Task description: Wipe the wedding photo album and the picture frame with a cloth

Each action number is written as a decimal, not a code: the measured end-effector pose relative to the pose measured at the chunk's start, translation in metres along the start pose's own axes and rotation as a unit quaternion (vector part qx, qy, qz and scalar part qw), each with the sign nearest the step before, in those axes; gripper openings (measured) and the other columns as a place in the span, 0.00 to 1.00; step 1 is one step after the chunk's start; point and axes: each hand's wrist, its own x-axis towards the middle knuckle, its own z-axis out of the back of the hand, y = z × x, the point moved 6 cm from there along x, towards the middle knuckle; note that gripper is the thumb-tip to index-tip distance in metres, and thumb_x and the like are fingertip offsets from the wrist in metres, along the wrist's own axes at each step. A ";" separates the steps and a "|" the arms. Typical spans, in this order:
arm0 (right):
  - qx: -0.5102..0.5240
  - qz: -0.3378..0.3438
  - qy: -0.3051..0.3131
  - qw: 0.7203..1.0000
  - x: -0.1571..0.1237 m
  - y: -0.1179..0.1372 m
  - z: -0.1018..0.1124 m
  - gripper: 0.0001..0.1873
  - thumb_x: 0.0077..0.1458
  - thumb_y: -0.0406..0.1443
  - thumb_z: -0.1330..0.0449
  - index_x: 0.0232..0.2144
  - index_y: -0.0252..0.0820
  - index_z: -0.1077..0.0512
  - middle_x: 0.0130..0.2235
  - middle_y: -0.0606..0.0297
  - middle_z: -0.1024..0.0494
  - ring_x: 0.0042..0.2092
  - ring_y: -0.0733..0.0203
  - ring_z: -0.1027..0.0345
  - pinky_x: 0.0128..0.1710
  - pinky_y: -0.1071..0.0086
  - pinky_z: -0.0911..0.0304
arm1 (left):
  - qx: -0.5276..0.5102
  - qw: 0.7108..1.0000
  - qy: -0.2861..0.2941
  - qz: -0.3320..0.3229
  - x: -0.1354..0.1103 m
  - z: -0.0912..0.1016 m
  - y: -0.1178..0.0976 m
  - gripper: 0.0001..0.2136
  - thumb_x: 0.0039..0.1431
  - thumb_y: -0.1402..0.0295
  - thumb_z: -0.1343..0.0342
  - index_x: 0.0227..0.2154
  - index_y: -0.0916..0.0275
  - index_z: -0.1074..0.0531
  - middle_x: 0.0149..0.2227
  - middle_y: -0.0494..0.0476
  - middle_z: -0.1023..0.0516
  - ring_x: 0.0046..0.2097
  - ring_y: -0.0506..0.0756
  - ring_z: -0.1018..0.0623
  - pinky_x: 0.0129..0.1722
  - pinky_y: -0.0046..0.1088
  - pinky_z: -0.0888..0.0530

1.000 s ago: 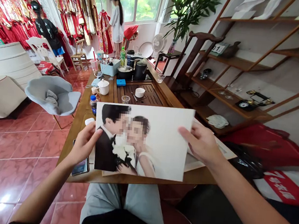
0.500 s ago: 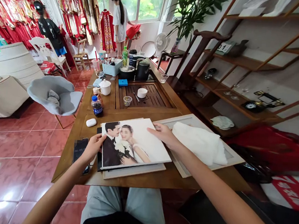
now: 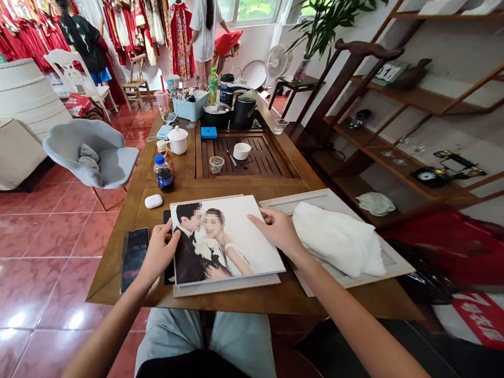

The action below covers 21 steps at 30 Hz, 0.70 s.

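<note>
A wedding photo panel (image 3: 248, 230) with a white border area lies tilted slightly in front of me, above other flat boards. My left hand (image 3: 160, 250) grips its left edge, thumb on the front and fingers behind. At the upper right edge, my right hand (image 3: 278, 229) holds the panel with its thumb on top; the fingertips underneath are hidden. Beneath the panel shows the edge of a pale board (image 3: 229, 286). To the right, a white cloth (image 3: 338, 239) rests on a light-framed panel (image 3: 393, 268).
A phone (image 3: 133, 258) and a white earbud case (image 3: 153, 201) lie on the wooden table (image 3: 111, 285) at left. Behind them stand a dark drink bottle (image 3: 163, 174), a white lidded cup (image 3: 177, 140) and a small plastic cup (image 3: 216, 164). Two people are farther back.
The photo panel has shifted slightly, its right corner moving a little left and its lower edge nearer the board. My left hand has changed its hold on the left edge. The view has tilted slightly.
</note>
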 end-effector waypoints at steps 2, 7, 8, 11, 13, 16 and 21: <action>-0.011 0.008 -0.016 1.000 0.000 0.001 0.000 0.24 0.52 0.52 0.35 0.43 0.41 0.18 0.34 0.58 0.18 0.31 0.55 0.29 0.35 0.63 0.32 | 0.042 0.999 -0.018 -0.022 -0.002 0.002 -0.008 0.11 0.64 0.68 0.45 0.46 0.62 0.23 0.37 0.53 0.32 0.40 0.54 0.25 0.47 0.32 0.26; -0.029 0.029 -0.042 0.998 -0.001 0.002 0.001 0.25 0.54 0.52 0.37 0.46 0.42 0.18 0.36 0.58 0.21 0.34 0.54 0.29 0.40 0.60 0.30 | 0.126 0.990 -0.032 -0.061 -0.003 0.003 -0.026 0.08 0.66 0.68 0.48 0.36 0.59 0.24 0.32 0.52 0.34 0.39 0.57 0.27 0.45 0.33 0.29; -0.034 0.034 -0.044 0.998 -0.002 0.002 0.001 0.25 0.54 0.52 0.37 0.45 0.42 0.18 0.35 0.58 0.21 0.34 0.54 0.29 0.40 0.59 0.31 | 0.139 0.988 -0.031 -0.068 -0.002 0.002 -0.028 0.08 0.66 0.68 0.49 0.35 0.59 0.25 0.31 0.52 0.34 0.39 0.57 0.27 0.44 0.33 0.30; -0.047 0.049 -0.046 0.997 -0.002 -0.001 -0.001 0.24 0.56 0.54 0.38 0.42 0.44 0.17 0.33 0.59 0.23 0.35 0.52 0.30 0.41 0.58 0.31 | 0.174 0.981 -0.033 -0.083 0.000 -0.001 -0.030 0.08 0.66 0.69 0.49 0.31 0.58 0.27 0.29 0.51 0.35 0.38 0.58 0.27 0.42 0.32 0.30; -0.052 0.057 -0.051 0.996 -0.001 -0.004 -0.003 0.25 0.56 0.56 0.39 0.42 0.44 0.17 0.34 0.59 0.24 0.37 0.51 0.30 0.43 0.56 0.31 | 0.195 0.976 -0.039 -0.091 0.002 -0.001 -0.029 0.09 0.65 0.70 0.49 0.30 0.58 0.28 0.28 0.51 0.36 0.37 0.58 0.28 0.41 0.32 0.30; -0.056 0.068 -0.075 0.993 -0.001 -0.010 -0.004 0.29 0.56 0.58 0.39 0.46 0.43 0.18 0.41 0.56 0.25 0.45 0.47 0.29 0.51 0.53 0.32 | 0.220 0.969 -0.050 -0.104 0.003 -0.001 -0.029 0.09 0.66 0.70 0.50 0.30 0.58 0.28 0.28 0.51 0.36 0.35 0.58 0.27 0.40 0.32 0.30; -0.066 0.089 -0.095 0.989 -0.004 -0.014 -0.007 0.31 0.58 0.59 0.41 0.48 0.44 0.19 0.43 0.56 0.26 0.49 0.47 0.28 0.55 0.52 0.32 | 0.247 0.959 -0.064 -0.125 0.004 -0.001 -0.028 0.09 0.66 0.69 0.50 0.36 0.59 0.24 0.30 0.54 0.31 0.38 0.60 0.24 0.43 0.36 0.27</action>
